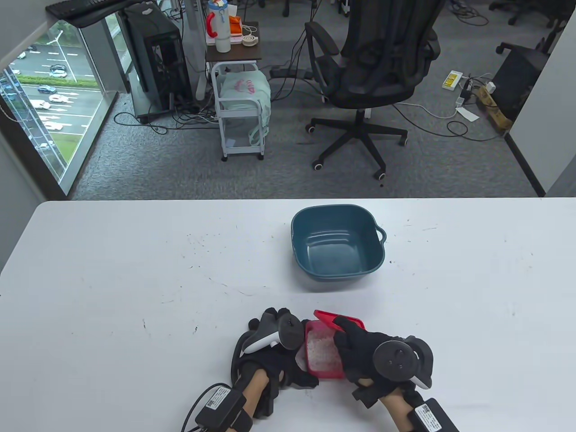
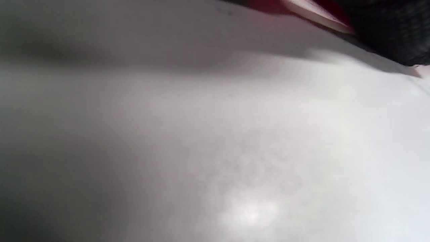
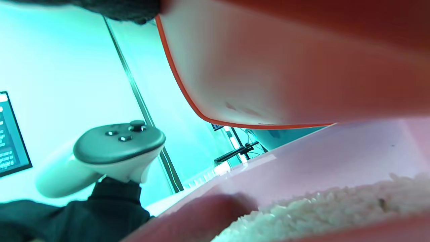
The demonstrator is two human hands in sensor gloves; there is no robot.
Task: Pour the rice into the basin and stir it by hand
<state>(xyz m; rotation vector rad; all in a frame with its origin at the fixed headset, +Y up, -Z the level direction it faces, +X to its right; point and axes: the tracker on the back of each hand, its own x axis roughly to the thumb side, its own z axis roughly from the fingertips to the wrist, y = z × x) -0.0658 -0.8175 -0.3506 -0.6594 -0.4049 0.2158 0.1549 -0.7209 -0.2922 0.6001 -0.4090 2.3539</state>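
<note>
- Rice box (image 1: pixel 323 355) at near table edge, well short of basin; clear tub with red rim, white rice (image 1: pixel 320 350) heaped inside, seen close in right wrist view (image 3: pixel 336 205).
- Left hand (image 1: pixel 274 355) against box's left wall, likely bracing it while lid comes off; finger curl hidden behind tracker, so clamped or merely pressed: cannot tell.
- Right hand (image 1: pixel 360 348) at box's right side, fingers curled over red lid (image 1: pixel 338 320), pinching it; lid tilted up off the far rim, exposing rice.
- Judged step: unlidding, pour not yet begun.
- Basin (image 1: pixel 373 258) beyond box, toward table's far edge, slightly right; teal, upright, apparently without rice, handle on right wall.
- Office chair (image 1: pixel 382 58) and white cart (image 1: pixel 240 112) on floor past basin.
</note>
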